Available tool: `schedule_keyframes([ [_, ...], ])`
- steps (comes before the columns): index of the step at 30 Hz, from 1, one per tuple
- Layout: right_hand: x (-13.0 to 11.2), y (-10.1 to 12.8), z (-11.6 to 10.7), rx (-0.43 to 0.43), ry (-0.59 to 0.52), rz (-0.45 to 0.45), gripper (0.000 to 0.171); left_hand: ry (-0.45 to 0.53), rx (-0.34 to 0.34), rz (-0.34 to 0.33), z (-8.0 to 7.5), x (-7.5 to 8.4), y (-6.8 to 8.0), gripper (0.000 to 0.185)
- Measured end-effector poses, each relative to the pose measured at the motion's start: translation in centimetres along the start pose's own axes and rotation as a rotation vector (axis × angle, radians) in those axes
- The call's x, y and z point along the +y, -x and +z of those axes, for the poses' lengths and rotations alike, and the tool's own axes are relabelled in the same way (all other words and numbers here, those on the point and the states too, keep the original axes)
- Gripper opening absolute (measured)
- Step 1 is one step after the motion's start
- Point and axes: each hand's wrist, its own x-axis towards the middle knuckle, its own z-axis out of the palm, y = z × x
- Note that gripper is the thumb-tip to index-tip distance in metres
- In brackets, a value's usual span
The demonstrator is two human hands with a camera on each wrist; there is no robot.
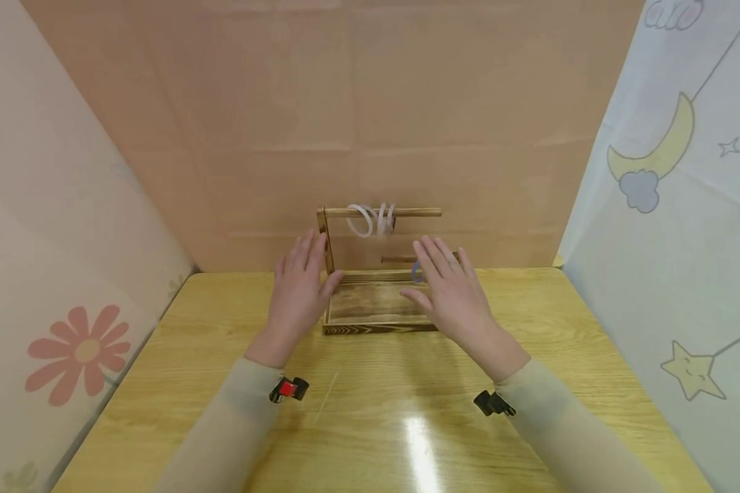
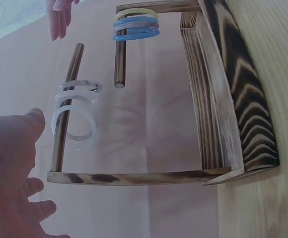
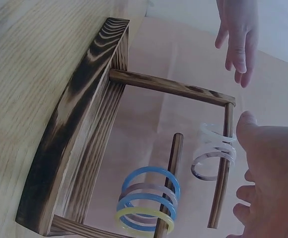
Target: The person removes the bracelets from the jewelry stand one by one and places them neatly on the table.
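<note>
A dark-grained wooden bangle rack (image 1: 379, 329) stands between my two hands, with one upper rod and one lower rod above its tray base. My left hand (image 1: 297, 287) is held out with straight fingers beside the left post. My right hand (image 1: 456, 291), likewise extended and holding nothing, covers part of the rack's right side in the head view. Several clear and whitish bangles (image 2: 54, 124) hang on the upper rod (image 2: 60, 146). On the lower rod (image 3: 176, 153) hang blue bangles (image 3: 149, 169), purplish ones and a yellow bangle (image 3: 139, 209).
The rack sits toward the back of a glossy wooden table (image 1: 345, 411). Behind it rises a peach-coloured backdrop (image 1: 271, 137). Printed cloth walls flank the table, with a flower (image 1: 86, 350) on the left and a moon (image 1: 660, 154) on the right.
</note>
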Motion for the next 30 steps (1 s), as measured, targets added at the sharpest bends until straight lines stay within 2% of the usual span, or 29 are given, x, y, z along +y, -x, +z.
schedule_keyframes([
  [15,0.3,-1.9,-0.1,-0.004,0.008,0.011,0.091,0.041,0.079,-0.009,0.0,-0.5,-2.8,0.08],
  [24,0.3,-3.0,-0.2,0.034,-0.001,-0.002,0.09,0.068,0.111,-0.008,-0.1,-0.6,-4.3,0.079],
  [30,0.2,-3.9,-0.6,0.012,-0.013,-0.004,0.089,0.098,0.127,-0.029,0.1,-1.0,-5.5,0.074],
])
